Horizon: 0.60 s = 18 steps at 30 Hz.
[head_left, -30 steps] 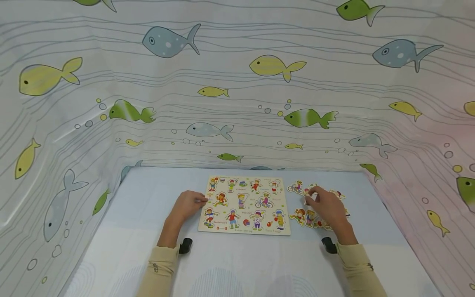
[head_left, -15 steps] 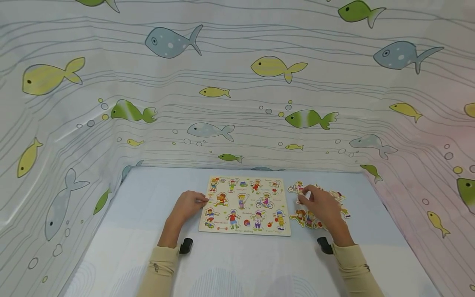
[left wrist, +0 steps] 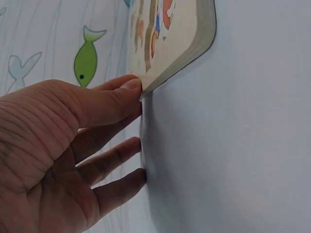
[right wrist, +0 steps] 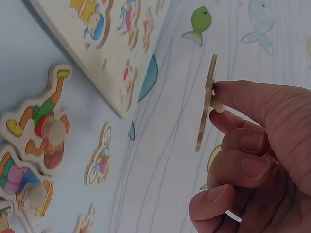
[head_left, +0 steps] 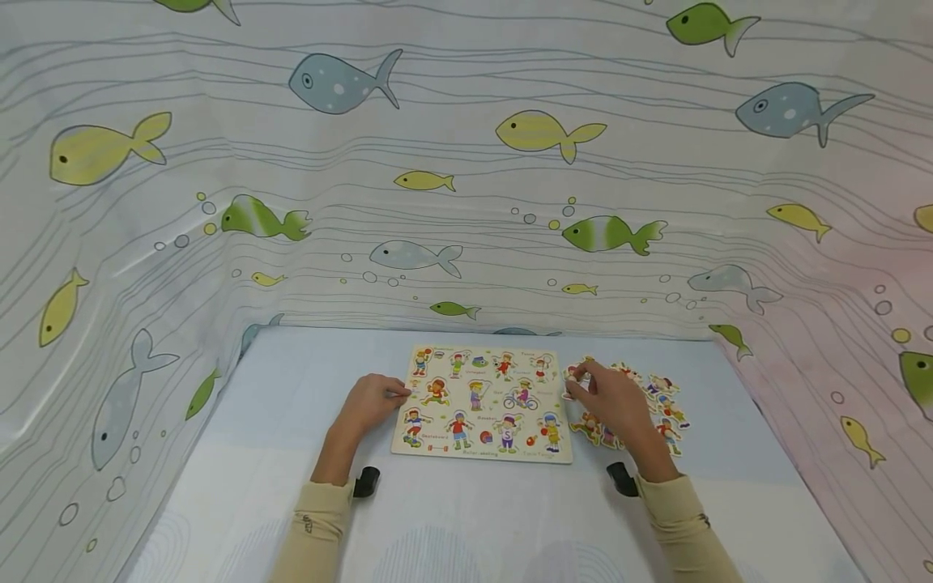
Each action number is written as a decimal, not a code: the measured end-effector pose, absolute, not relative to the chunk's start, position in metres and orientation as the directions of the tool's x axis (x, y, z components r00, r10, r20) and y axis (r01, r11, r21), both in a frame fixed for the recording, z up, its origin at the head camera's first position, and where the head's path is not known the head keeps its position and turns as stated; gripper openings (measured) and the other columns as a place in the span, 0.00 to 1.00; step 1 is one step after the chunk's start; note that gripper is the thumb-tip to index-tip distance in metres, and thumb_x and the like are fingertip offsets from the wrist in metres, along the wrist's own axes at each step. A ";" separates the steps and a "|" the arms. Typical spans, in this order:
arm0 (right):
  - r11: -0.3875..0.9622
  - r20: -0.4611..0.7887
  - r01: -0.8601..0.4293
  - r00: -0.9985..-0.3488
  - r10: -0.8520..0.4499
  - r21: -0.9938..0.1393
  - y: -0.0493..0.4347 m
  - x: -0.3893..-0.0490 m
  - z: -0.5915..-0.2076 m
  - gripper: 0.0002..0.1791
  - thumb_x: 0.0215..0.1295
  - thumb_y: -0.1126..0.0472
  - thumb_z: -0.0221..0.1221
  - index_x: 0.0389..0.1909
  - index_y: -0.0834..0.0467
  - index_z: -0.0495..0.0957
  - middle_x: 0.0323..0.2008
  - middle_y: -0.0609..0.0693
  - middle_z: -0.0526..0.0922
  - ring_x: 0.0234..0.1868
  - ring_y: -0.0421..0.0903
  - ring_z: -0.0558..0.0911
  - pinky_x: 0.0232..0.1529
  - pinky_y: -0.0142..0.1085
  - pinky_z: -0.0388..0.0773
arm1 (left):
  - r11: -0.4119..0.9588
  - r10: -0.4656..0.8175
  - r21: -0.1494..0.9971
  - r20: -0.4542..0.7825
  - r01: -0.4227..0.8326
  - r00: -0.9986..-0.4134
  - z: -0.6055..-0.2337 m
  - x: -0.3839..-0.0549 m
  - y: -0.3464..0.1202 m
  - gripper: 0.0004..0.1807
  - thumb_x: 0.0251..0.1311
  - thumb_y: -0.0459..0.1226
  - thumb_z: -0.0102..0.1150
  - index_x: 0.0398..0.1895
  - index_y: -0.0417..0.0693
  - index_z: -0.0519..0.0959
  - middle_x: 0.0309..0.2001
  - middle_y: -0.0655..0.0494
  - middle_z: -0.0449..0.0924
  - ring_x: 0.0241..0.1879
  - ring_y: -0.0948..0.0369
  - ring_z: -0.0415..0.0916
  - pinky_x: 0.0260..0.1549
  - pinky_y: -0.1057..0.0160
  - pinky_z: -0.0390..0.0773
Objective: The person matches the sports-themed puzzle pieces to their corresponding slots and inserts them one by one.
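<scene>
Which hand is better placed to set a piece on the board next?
Probably the right hand, which pinches a piece by its knob close to the right edge of the board. The left hand holds the board's left edge, with no piece in its grip.

PLACE: a small booth; the kind of room beyond cannot be told | WALLS: table [head_left: 248, 429] enclosed on three sides by sheeting [head_left: 481, 223], printed with fish [head_left: 535, 131] and wavy lines, creased at the corners | TABLETOP: pale, marked with faint striped circles | SETUP: recording suggested by black devices [head_left: 368, 482] worn at the wrists
</scene>
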State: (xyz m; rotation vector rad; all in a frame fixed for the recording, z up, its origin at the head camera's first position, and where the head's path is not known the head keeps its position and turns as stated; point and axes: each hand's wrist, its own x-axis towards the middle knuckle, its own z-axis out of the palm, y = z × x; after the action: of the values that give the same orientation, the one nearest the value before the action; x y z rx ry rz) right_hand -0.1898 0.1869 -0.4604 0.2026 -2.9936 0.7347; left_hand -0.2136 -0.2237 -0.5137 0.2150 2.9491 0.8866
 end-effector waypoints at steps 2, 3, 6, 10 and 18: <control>0.877 0.075 -0.141 -0.990 -0.119 -0.460 0.183 -0.190 -0.461 0.15 0.67 0.48 0.62 0.46 0.53 0.79 0.21 0.46 0.71 0.16 0.44 0.67 0.14 0.35 0.61 | 0.827 0.146 0.551 -0.018 0.112 -0.989 -0.514 -0.214 -0.224 0.08 0.58 0.33 0.69 0.40 0.46 0.89 0.49 0.48 0.84 0.57 0.46 0.76 0.60 0.45 0.71; 0.875 0.068 -0.139 -0.990 -0.121 -0.463 0.182 -0.191 -0.461 0.15 0.67 0.48 0.62 0.47 0.53 0.79 0.21 0.46 0.72 0.17 0.44 0.67 0.15 0.35 0.62 | 0.829 0.149 0.548 -0.019 0.114 -0.989 -0.513 -0.214 -0.224 0.08 0.58 0.33 0.68 0.40 0.46 0.89 0.50 0.48 0.84 0.57 0.46 0.75 0.60 0.45 0.71; 0.870 0.069 -0.151 -0.989 -0.134 -0.470 0.177 -0.193 -0.462 0.15 0.67 0.48 0.62 0.47 0.53 0.79 0.21 0.46 0.72 0.17 0.44 0.67 0.16 0.35 0.62 | 0.834 0.149 0.540 -0.026 0.111 -0.989 -0.512 -0.213 -0.223 0.08 0.58 0.34 0.68 0.41 0.46 0.89 0.50 0.49 0.84 0.57 0.46 0.75 0.60 0.44 0.70; 0.858 0.097 -0.192 -0.981 -0.166 -0.476 0.168 -0.196 -0.461 0.14 0.67 0.48 0.63 0.47 0.52 0.79 0.20 0.46 0.72 0.17 0.44 0.67 0.15 0.35 0.62 | 0.838 0.141 0.536 -0.034 0.101 -0.989 -0.511 -0.213 -0.223 0.08 0.59 0.34 0.68 0.41 0.46 0.89 0.50 0.49 0.84 0.58 0.46 0.75 0.60 0.44 0.70; 0.827 0.128 -0.262 -0.965 -0.229 -0.497 0.150 -0.208 -0.470 0.13 0.67 0.47 0.62 0.44 0.51 0.79 0.20 0.44 0.71 0.17 0.43 0.67 0.16 0.35 0.62 | 0.829 0.142 0.549 -0.024 0.106 -0.990 -0.511 -0.212 -0.224 0.07 0.58 0.34 0.69 0.40 0.46 0.89 0.49 0.49 0.84 0.57 0.46 0.75 0.60 0.45 0.70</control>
State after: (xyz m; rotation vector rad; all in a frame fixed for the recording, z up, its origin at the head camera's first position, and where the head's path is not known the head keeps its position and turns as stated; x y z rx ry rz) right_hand -0.2081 0.1499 -0.4700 0.3959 -2.9430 0.8137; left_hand -0.2119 -0.2237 -0.5114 0.1994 2.9433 0.8770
